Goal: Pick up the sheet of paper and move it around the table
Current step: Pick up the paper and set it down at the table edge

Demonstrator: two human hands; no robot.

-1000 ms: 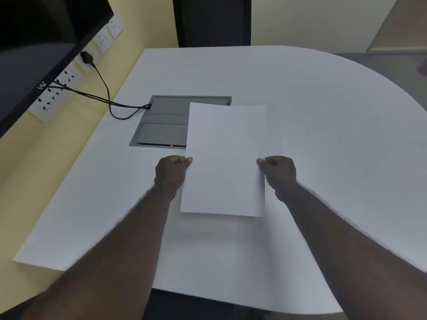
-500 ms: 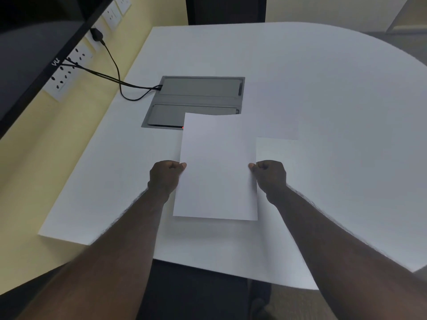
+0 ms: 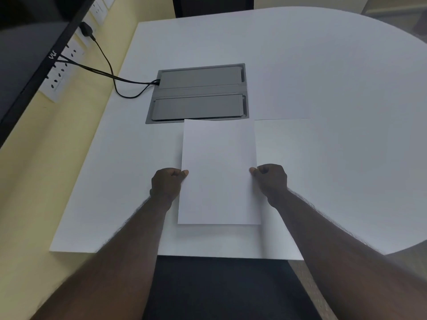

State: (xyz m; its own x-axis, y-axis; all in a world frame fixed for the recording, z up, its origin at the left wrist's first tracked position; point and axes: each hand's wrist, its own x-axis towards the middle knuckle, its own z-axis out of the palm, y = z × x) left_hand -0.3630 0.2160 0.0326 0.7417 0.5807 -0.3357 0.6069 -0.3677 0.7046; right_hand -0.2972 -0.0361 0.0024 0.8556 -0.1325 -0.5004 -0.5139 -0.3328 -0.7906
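A blank white sheet of paper is held flat a little above the white table, near its front edge. My left hand pinches the sheet's left edge about midway along. My right hand pinches its right edge at the same height. The sheet's far edge ends just short of the grey panel. Its shadow falls on the table beneath its near edge.
A grey recessed cable box with two closed lids sits in the table beyond the sheet. Black cables run from it to wall sockets at left, under a dark screen. A dark chair stands behind the table.
Both hands have drawn the sheet toward me, off the grey cable box, which is now fully uncovered. The view has tilted down, showing the table's front edge.
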